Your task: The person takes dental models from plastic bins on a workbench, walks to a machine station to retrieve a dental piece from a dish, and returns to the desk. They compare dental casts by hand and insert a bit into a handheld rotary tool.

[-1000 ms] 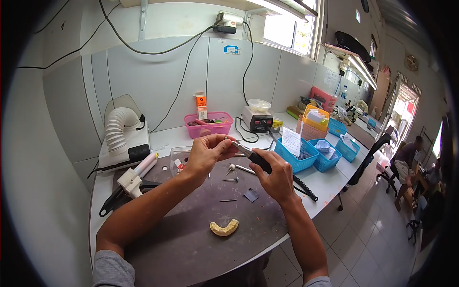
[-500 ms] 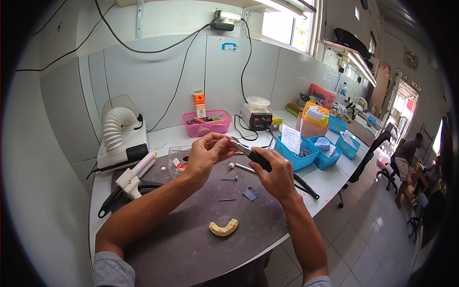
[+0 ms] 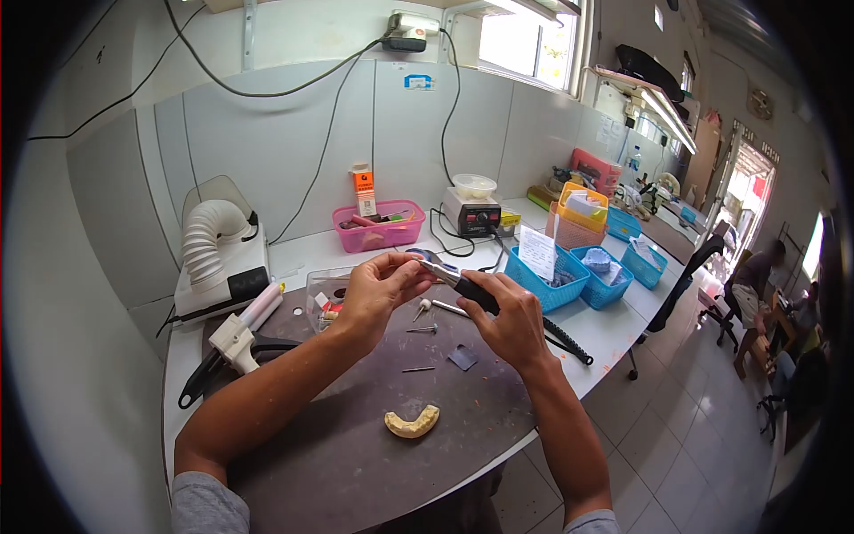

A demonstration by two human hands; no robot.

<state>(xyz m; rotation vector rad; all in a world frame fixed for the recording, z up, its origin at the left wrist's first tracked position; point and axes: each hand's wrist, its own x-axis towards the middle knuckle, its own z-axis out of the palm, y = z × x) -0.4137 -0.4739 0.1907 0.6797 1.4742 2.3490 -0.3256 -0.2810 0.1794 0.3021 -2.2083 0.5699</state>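
My right hand (image 3: pixel 514 322) is wrapped round the black body of a rotary handpiece (image 3: pixel 475 292), whose metal nose points left. At that nose, my left hand (image 3: pixel 378 292) has its thumb and fingers pinched together; whatever they hold is too small and hidden to name. A yellowish horseshoe-shaped dental cast (image 3: pixel 412 422) lies on the dark mat below the hands. Between the cast and the hands are a thin metal rod (image 3: pixel 418 368), a bur-like bit with a wide head (image 3: pixel 422 329), a white-tipped bit (image 3: pixel 423 306) and a small grey square sheet (image 3: pixel 463 357).
A ribbed hose unit (image 3: pixel 218 258) and a caulking-type dispensing gun (image 3: pixel 238 343) stand to the left. Behind are a pink basket (image 3: pixel 378 235) and a control box (image 3: pixel 471 215). Blue baskets (image 3: pixel 550 289) line the right. A coiled cord (image 3: pixel 567 342) crosses the table's right side. People sit farther right.
The view has shifted slightly, so everything sits a little farther left. Both hands keep nearly the same pose at the handpiece, with only slight finger movement.
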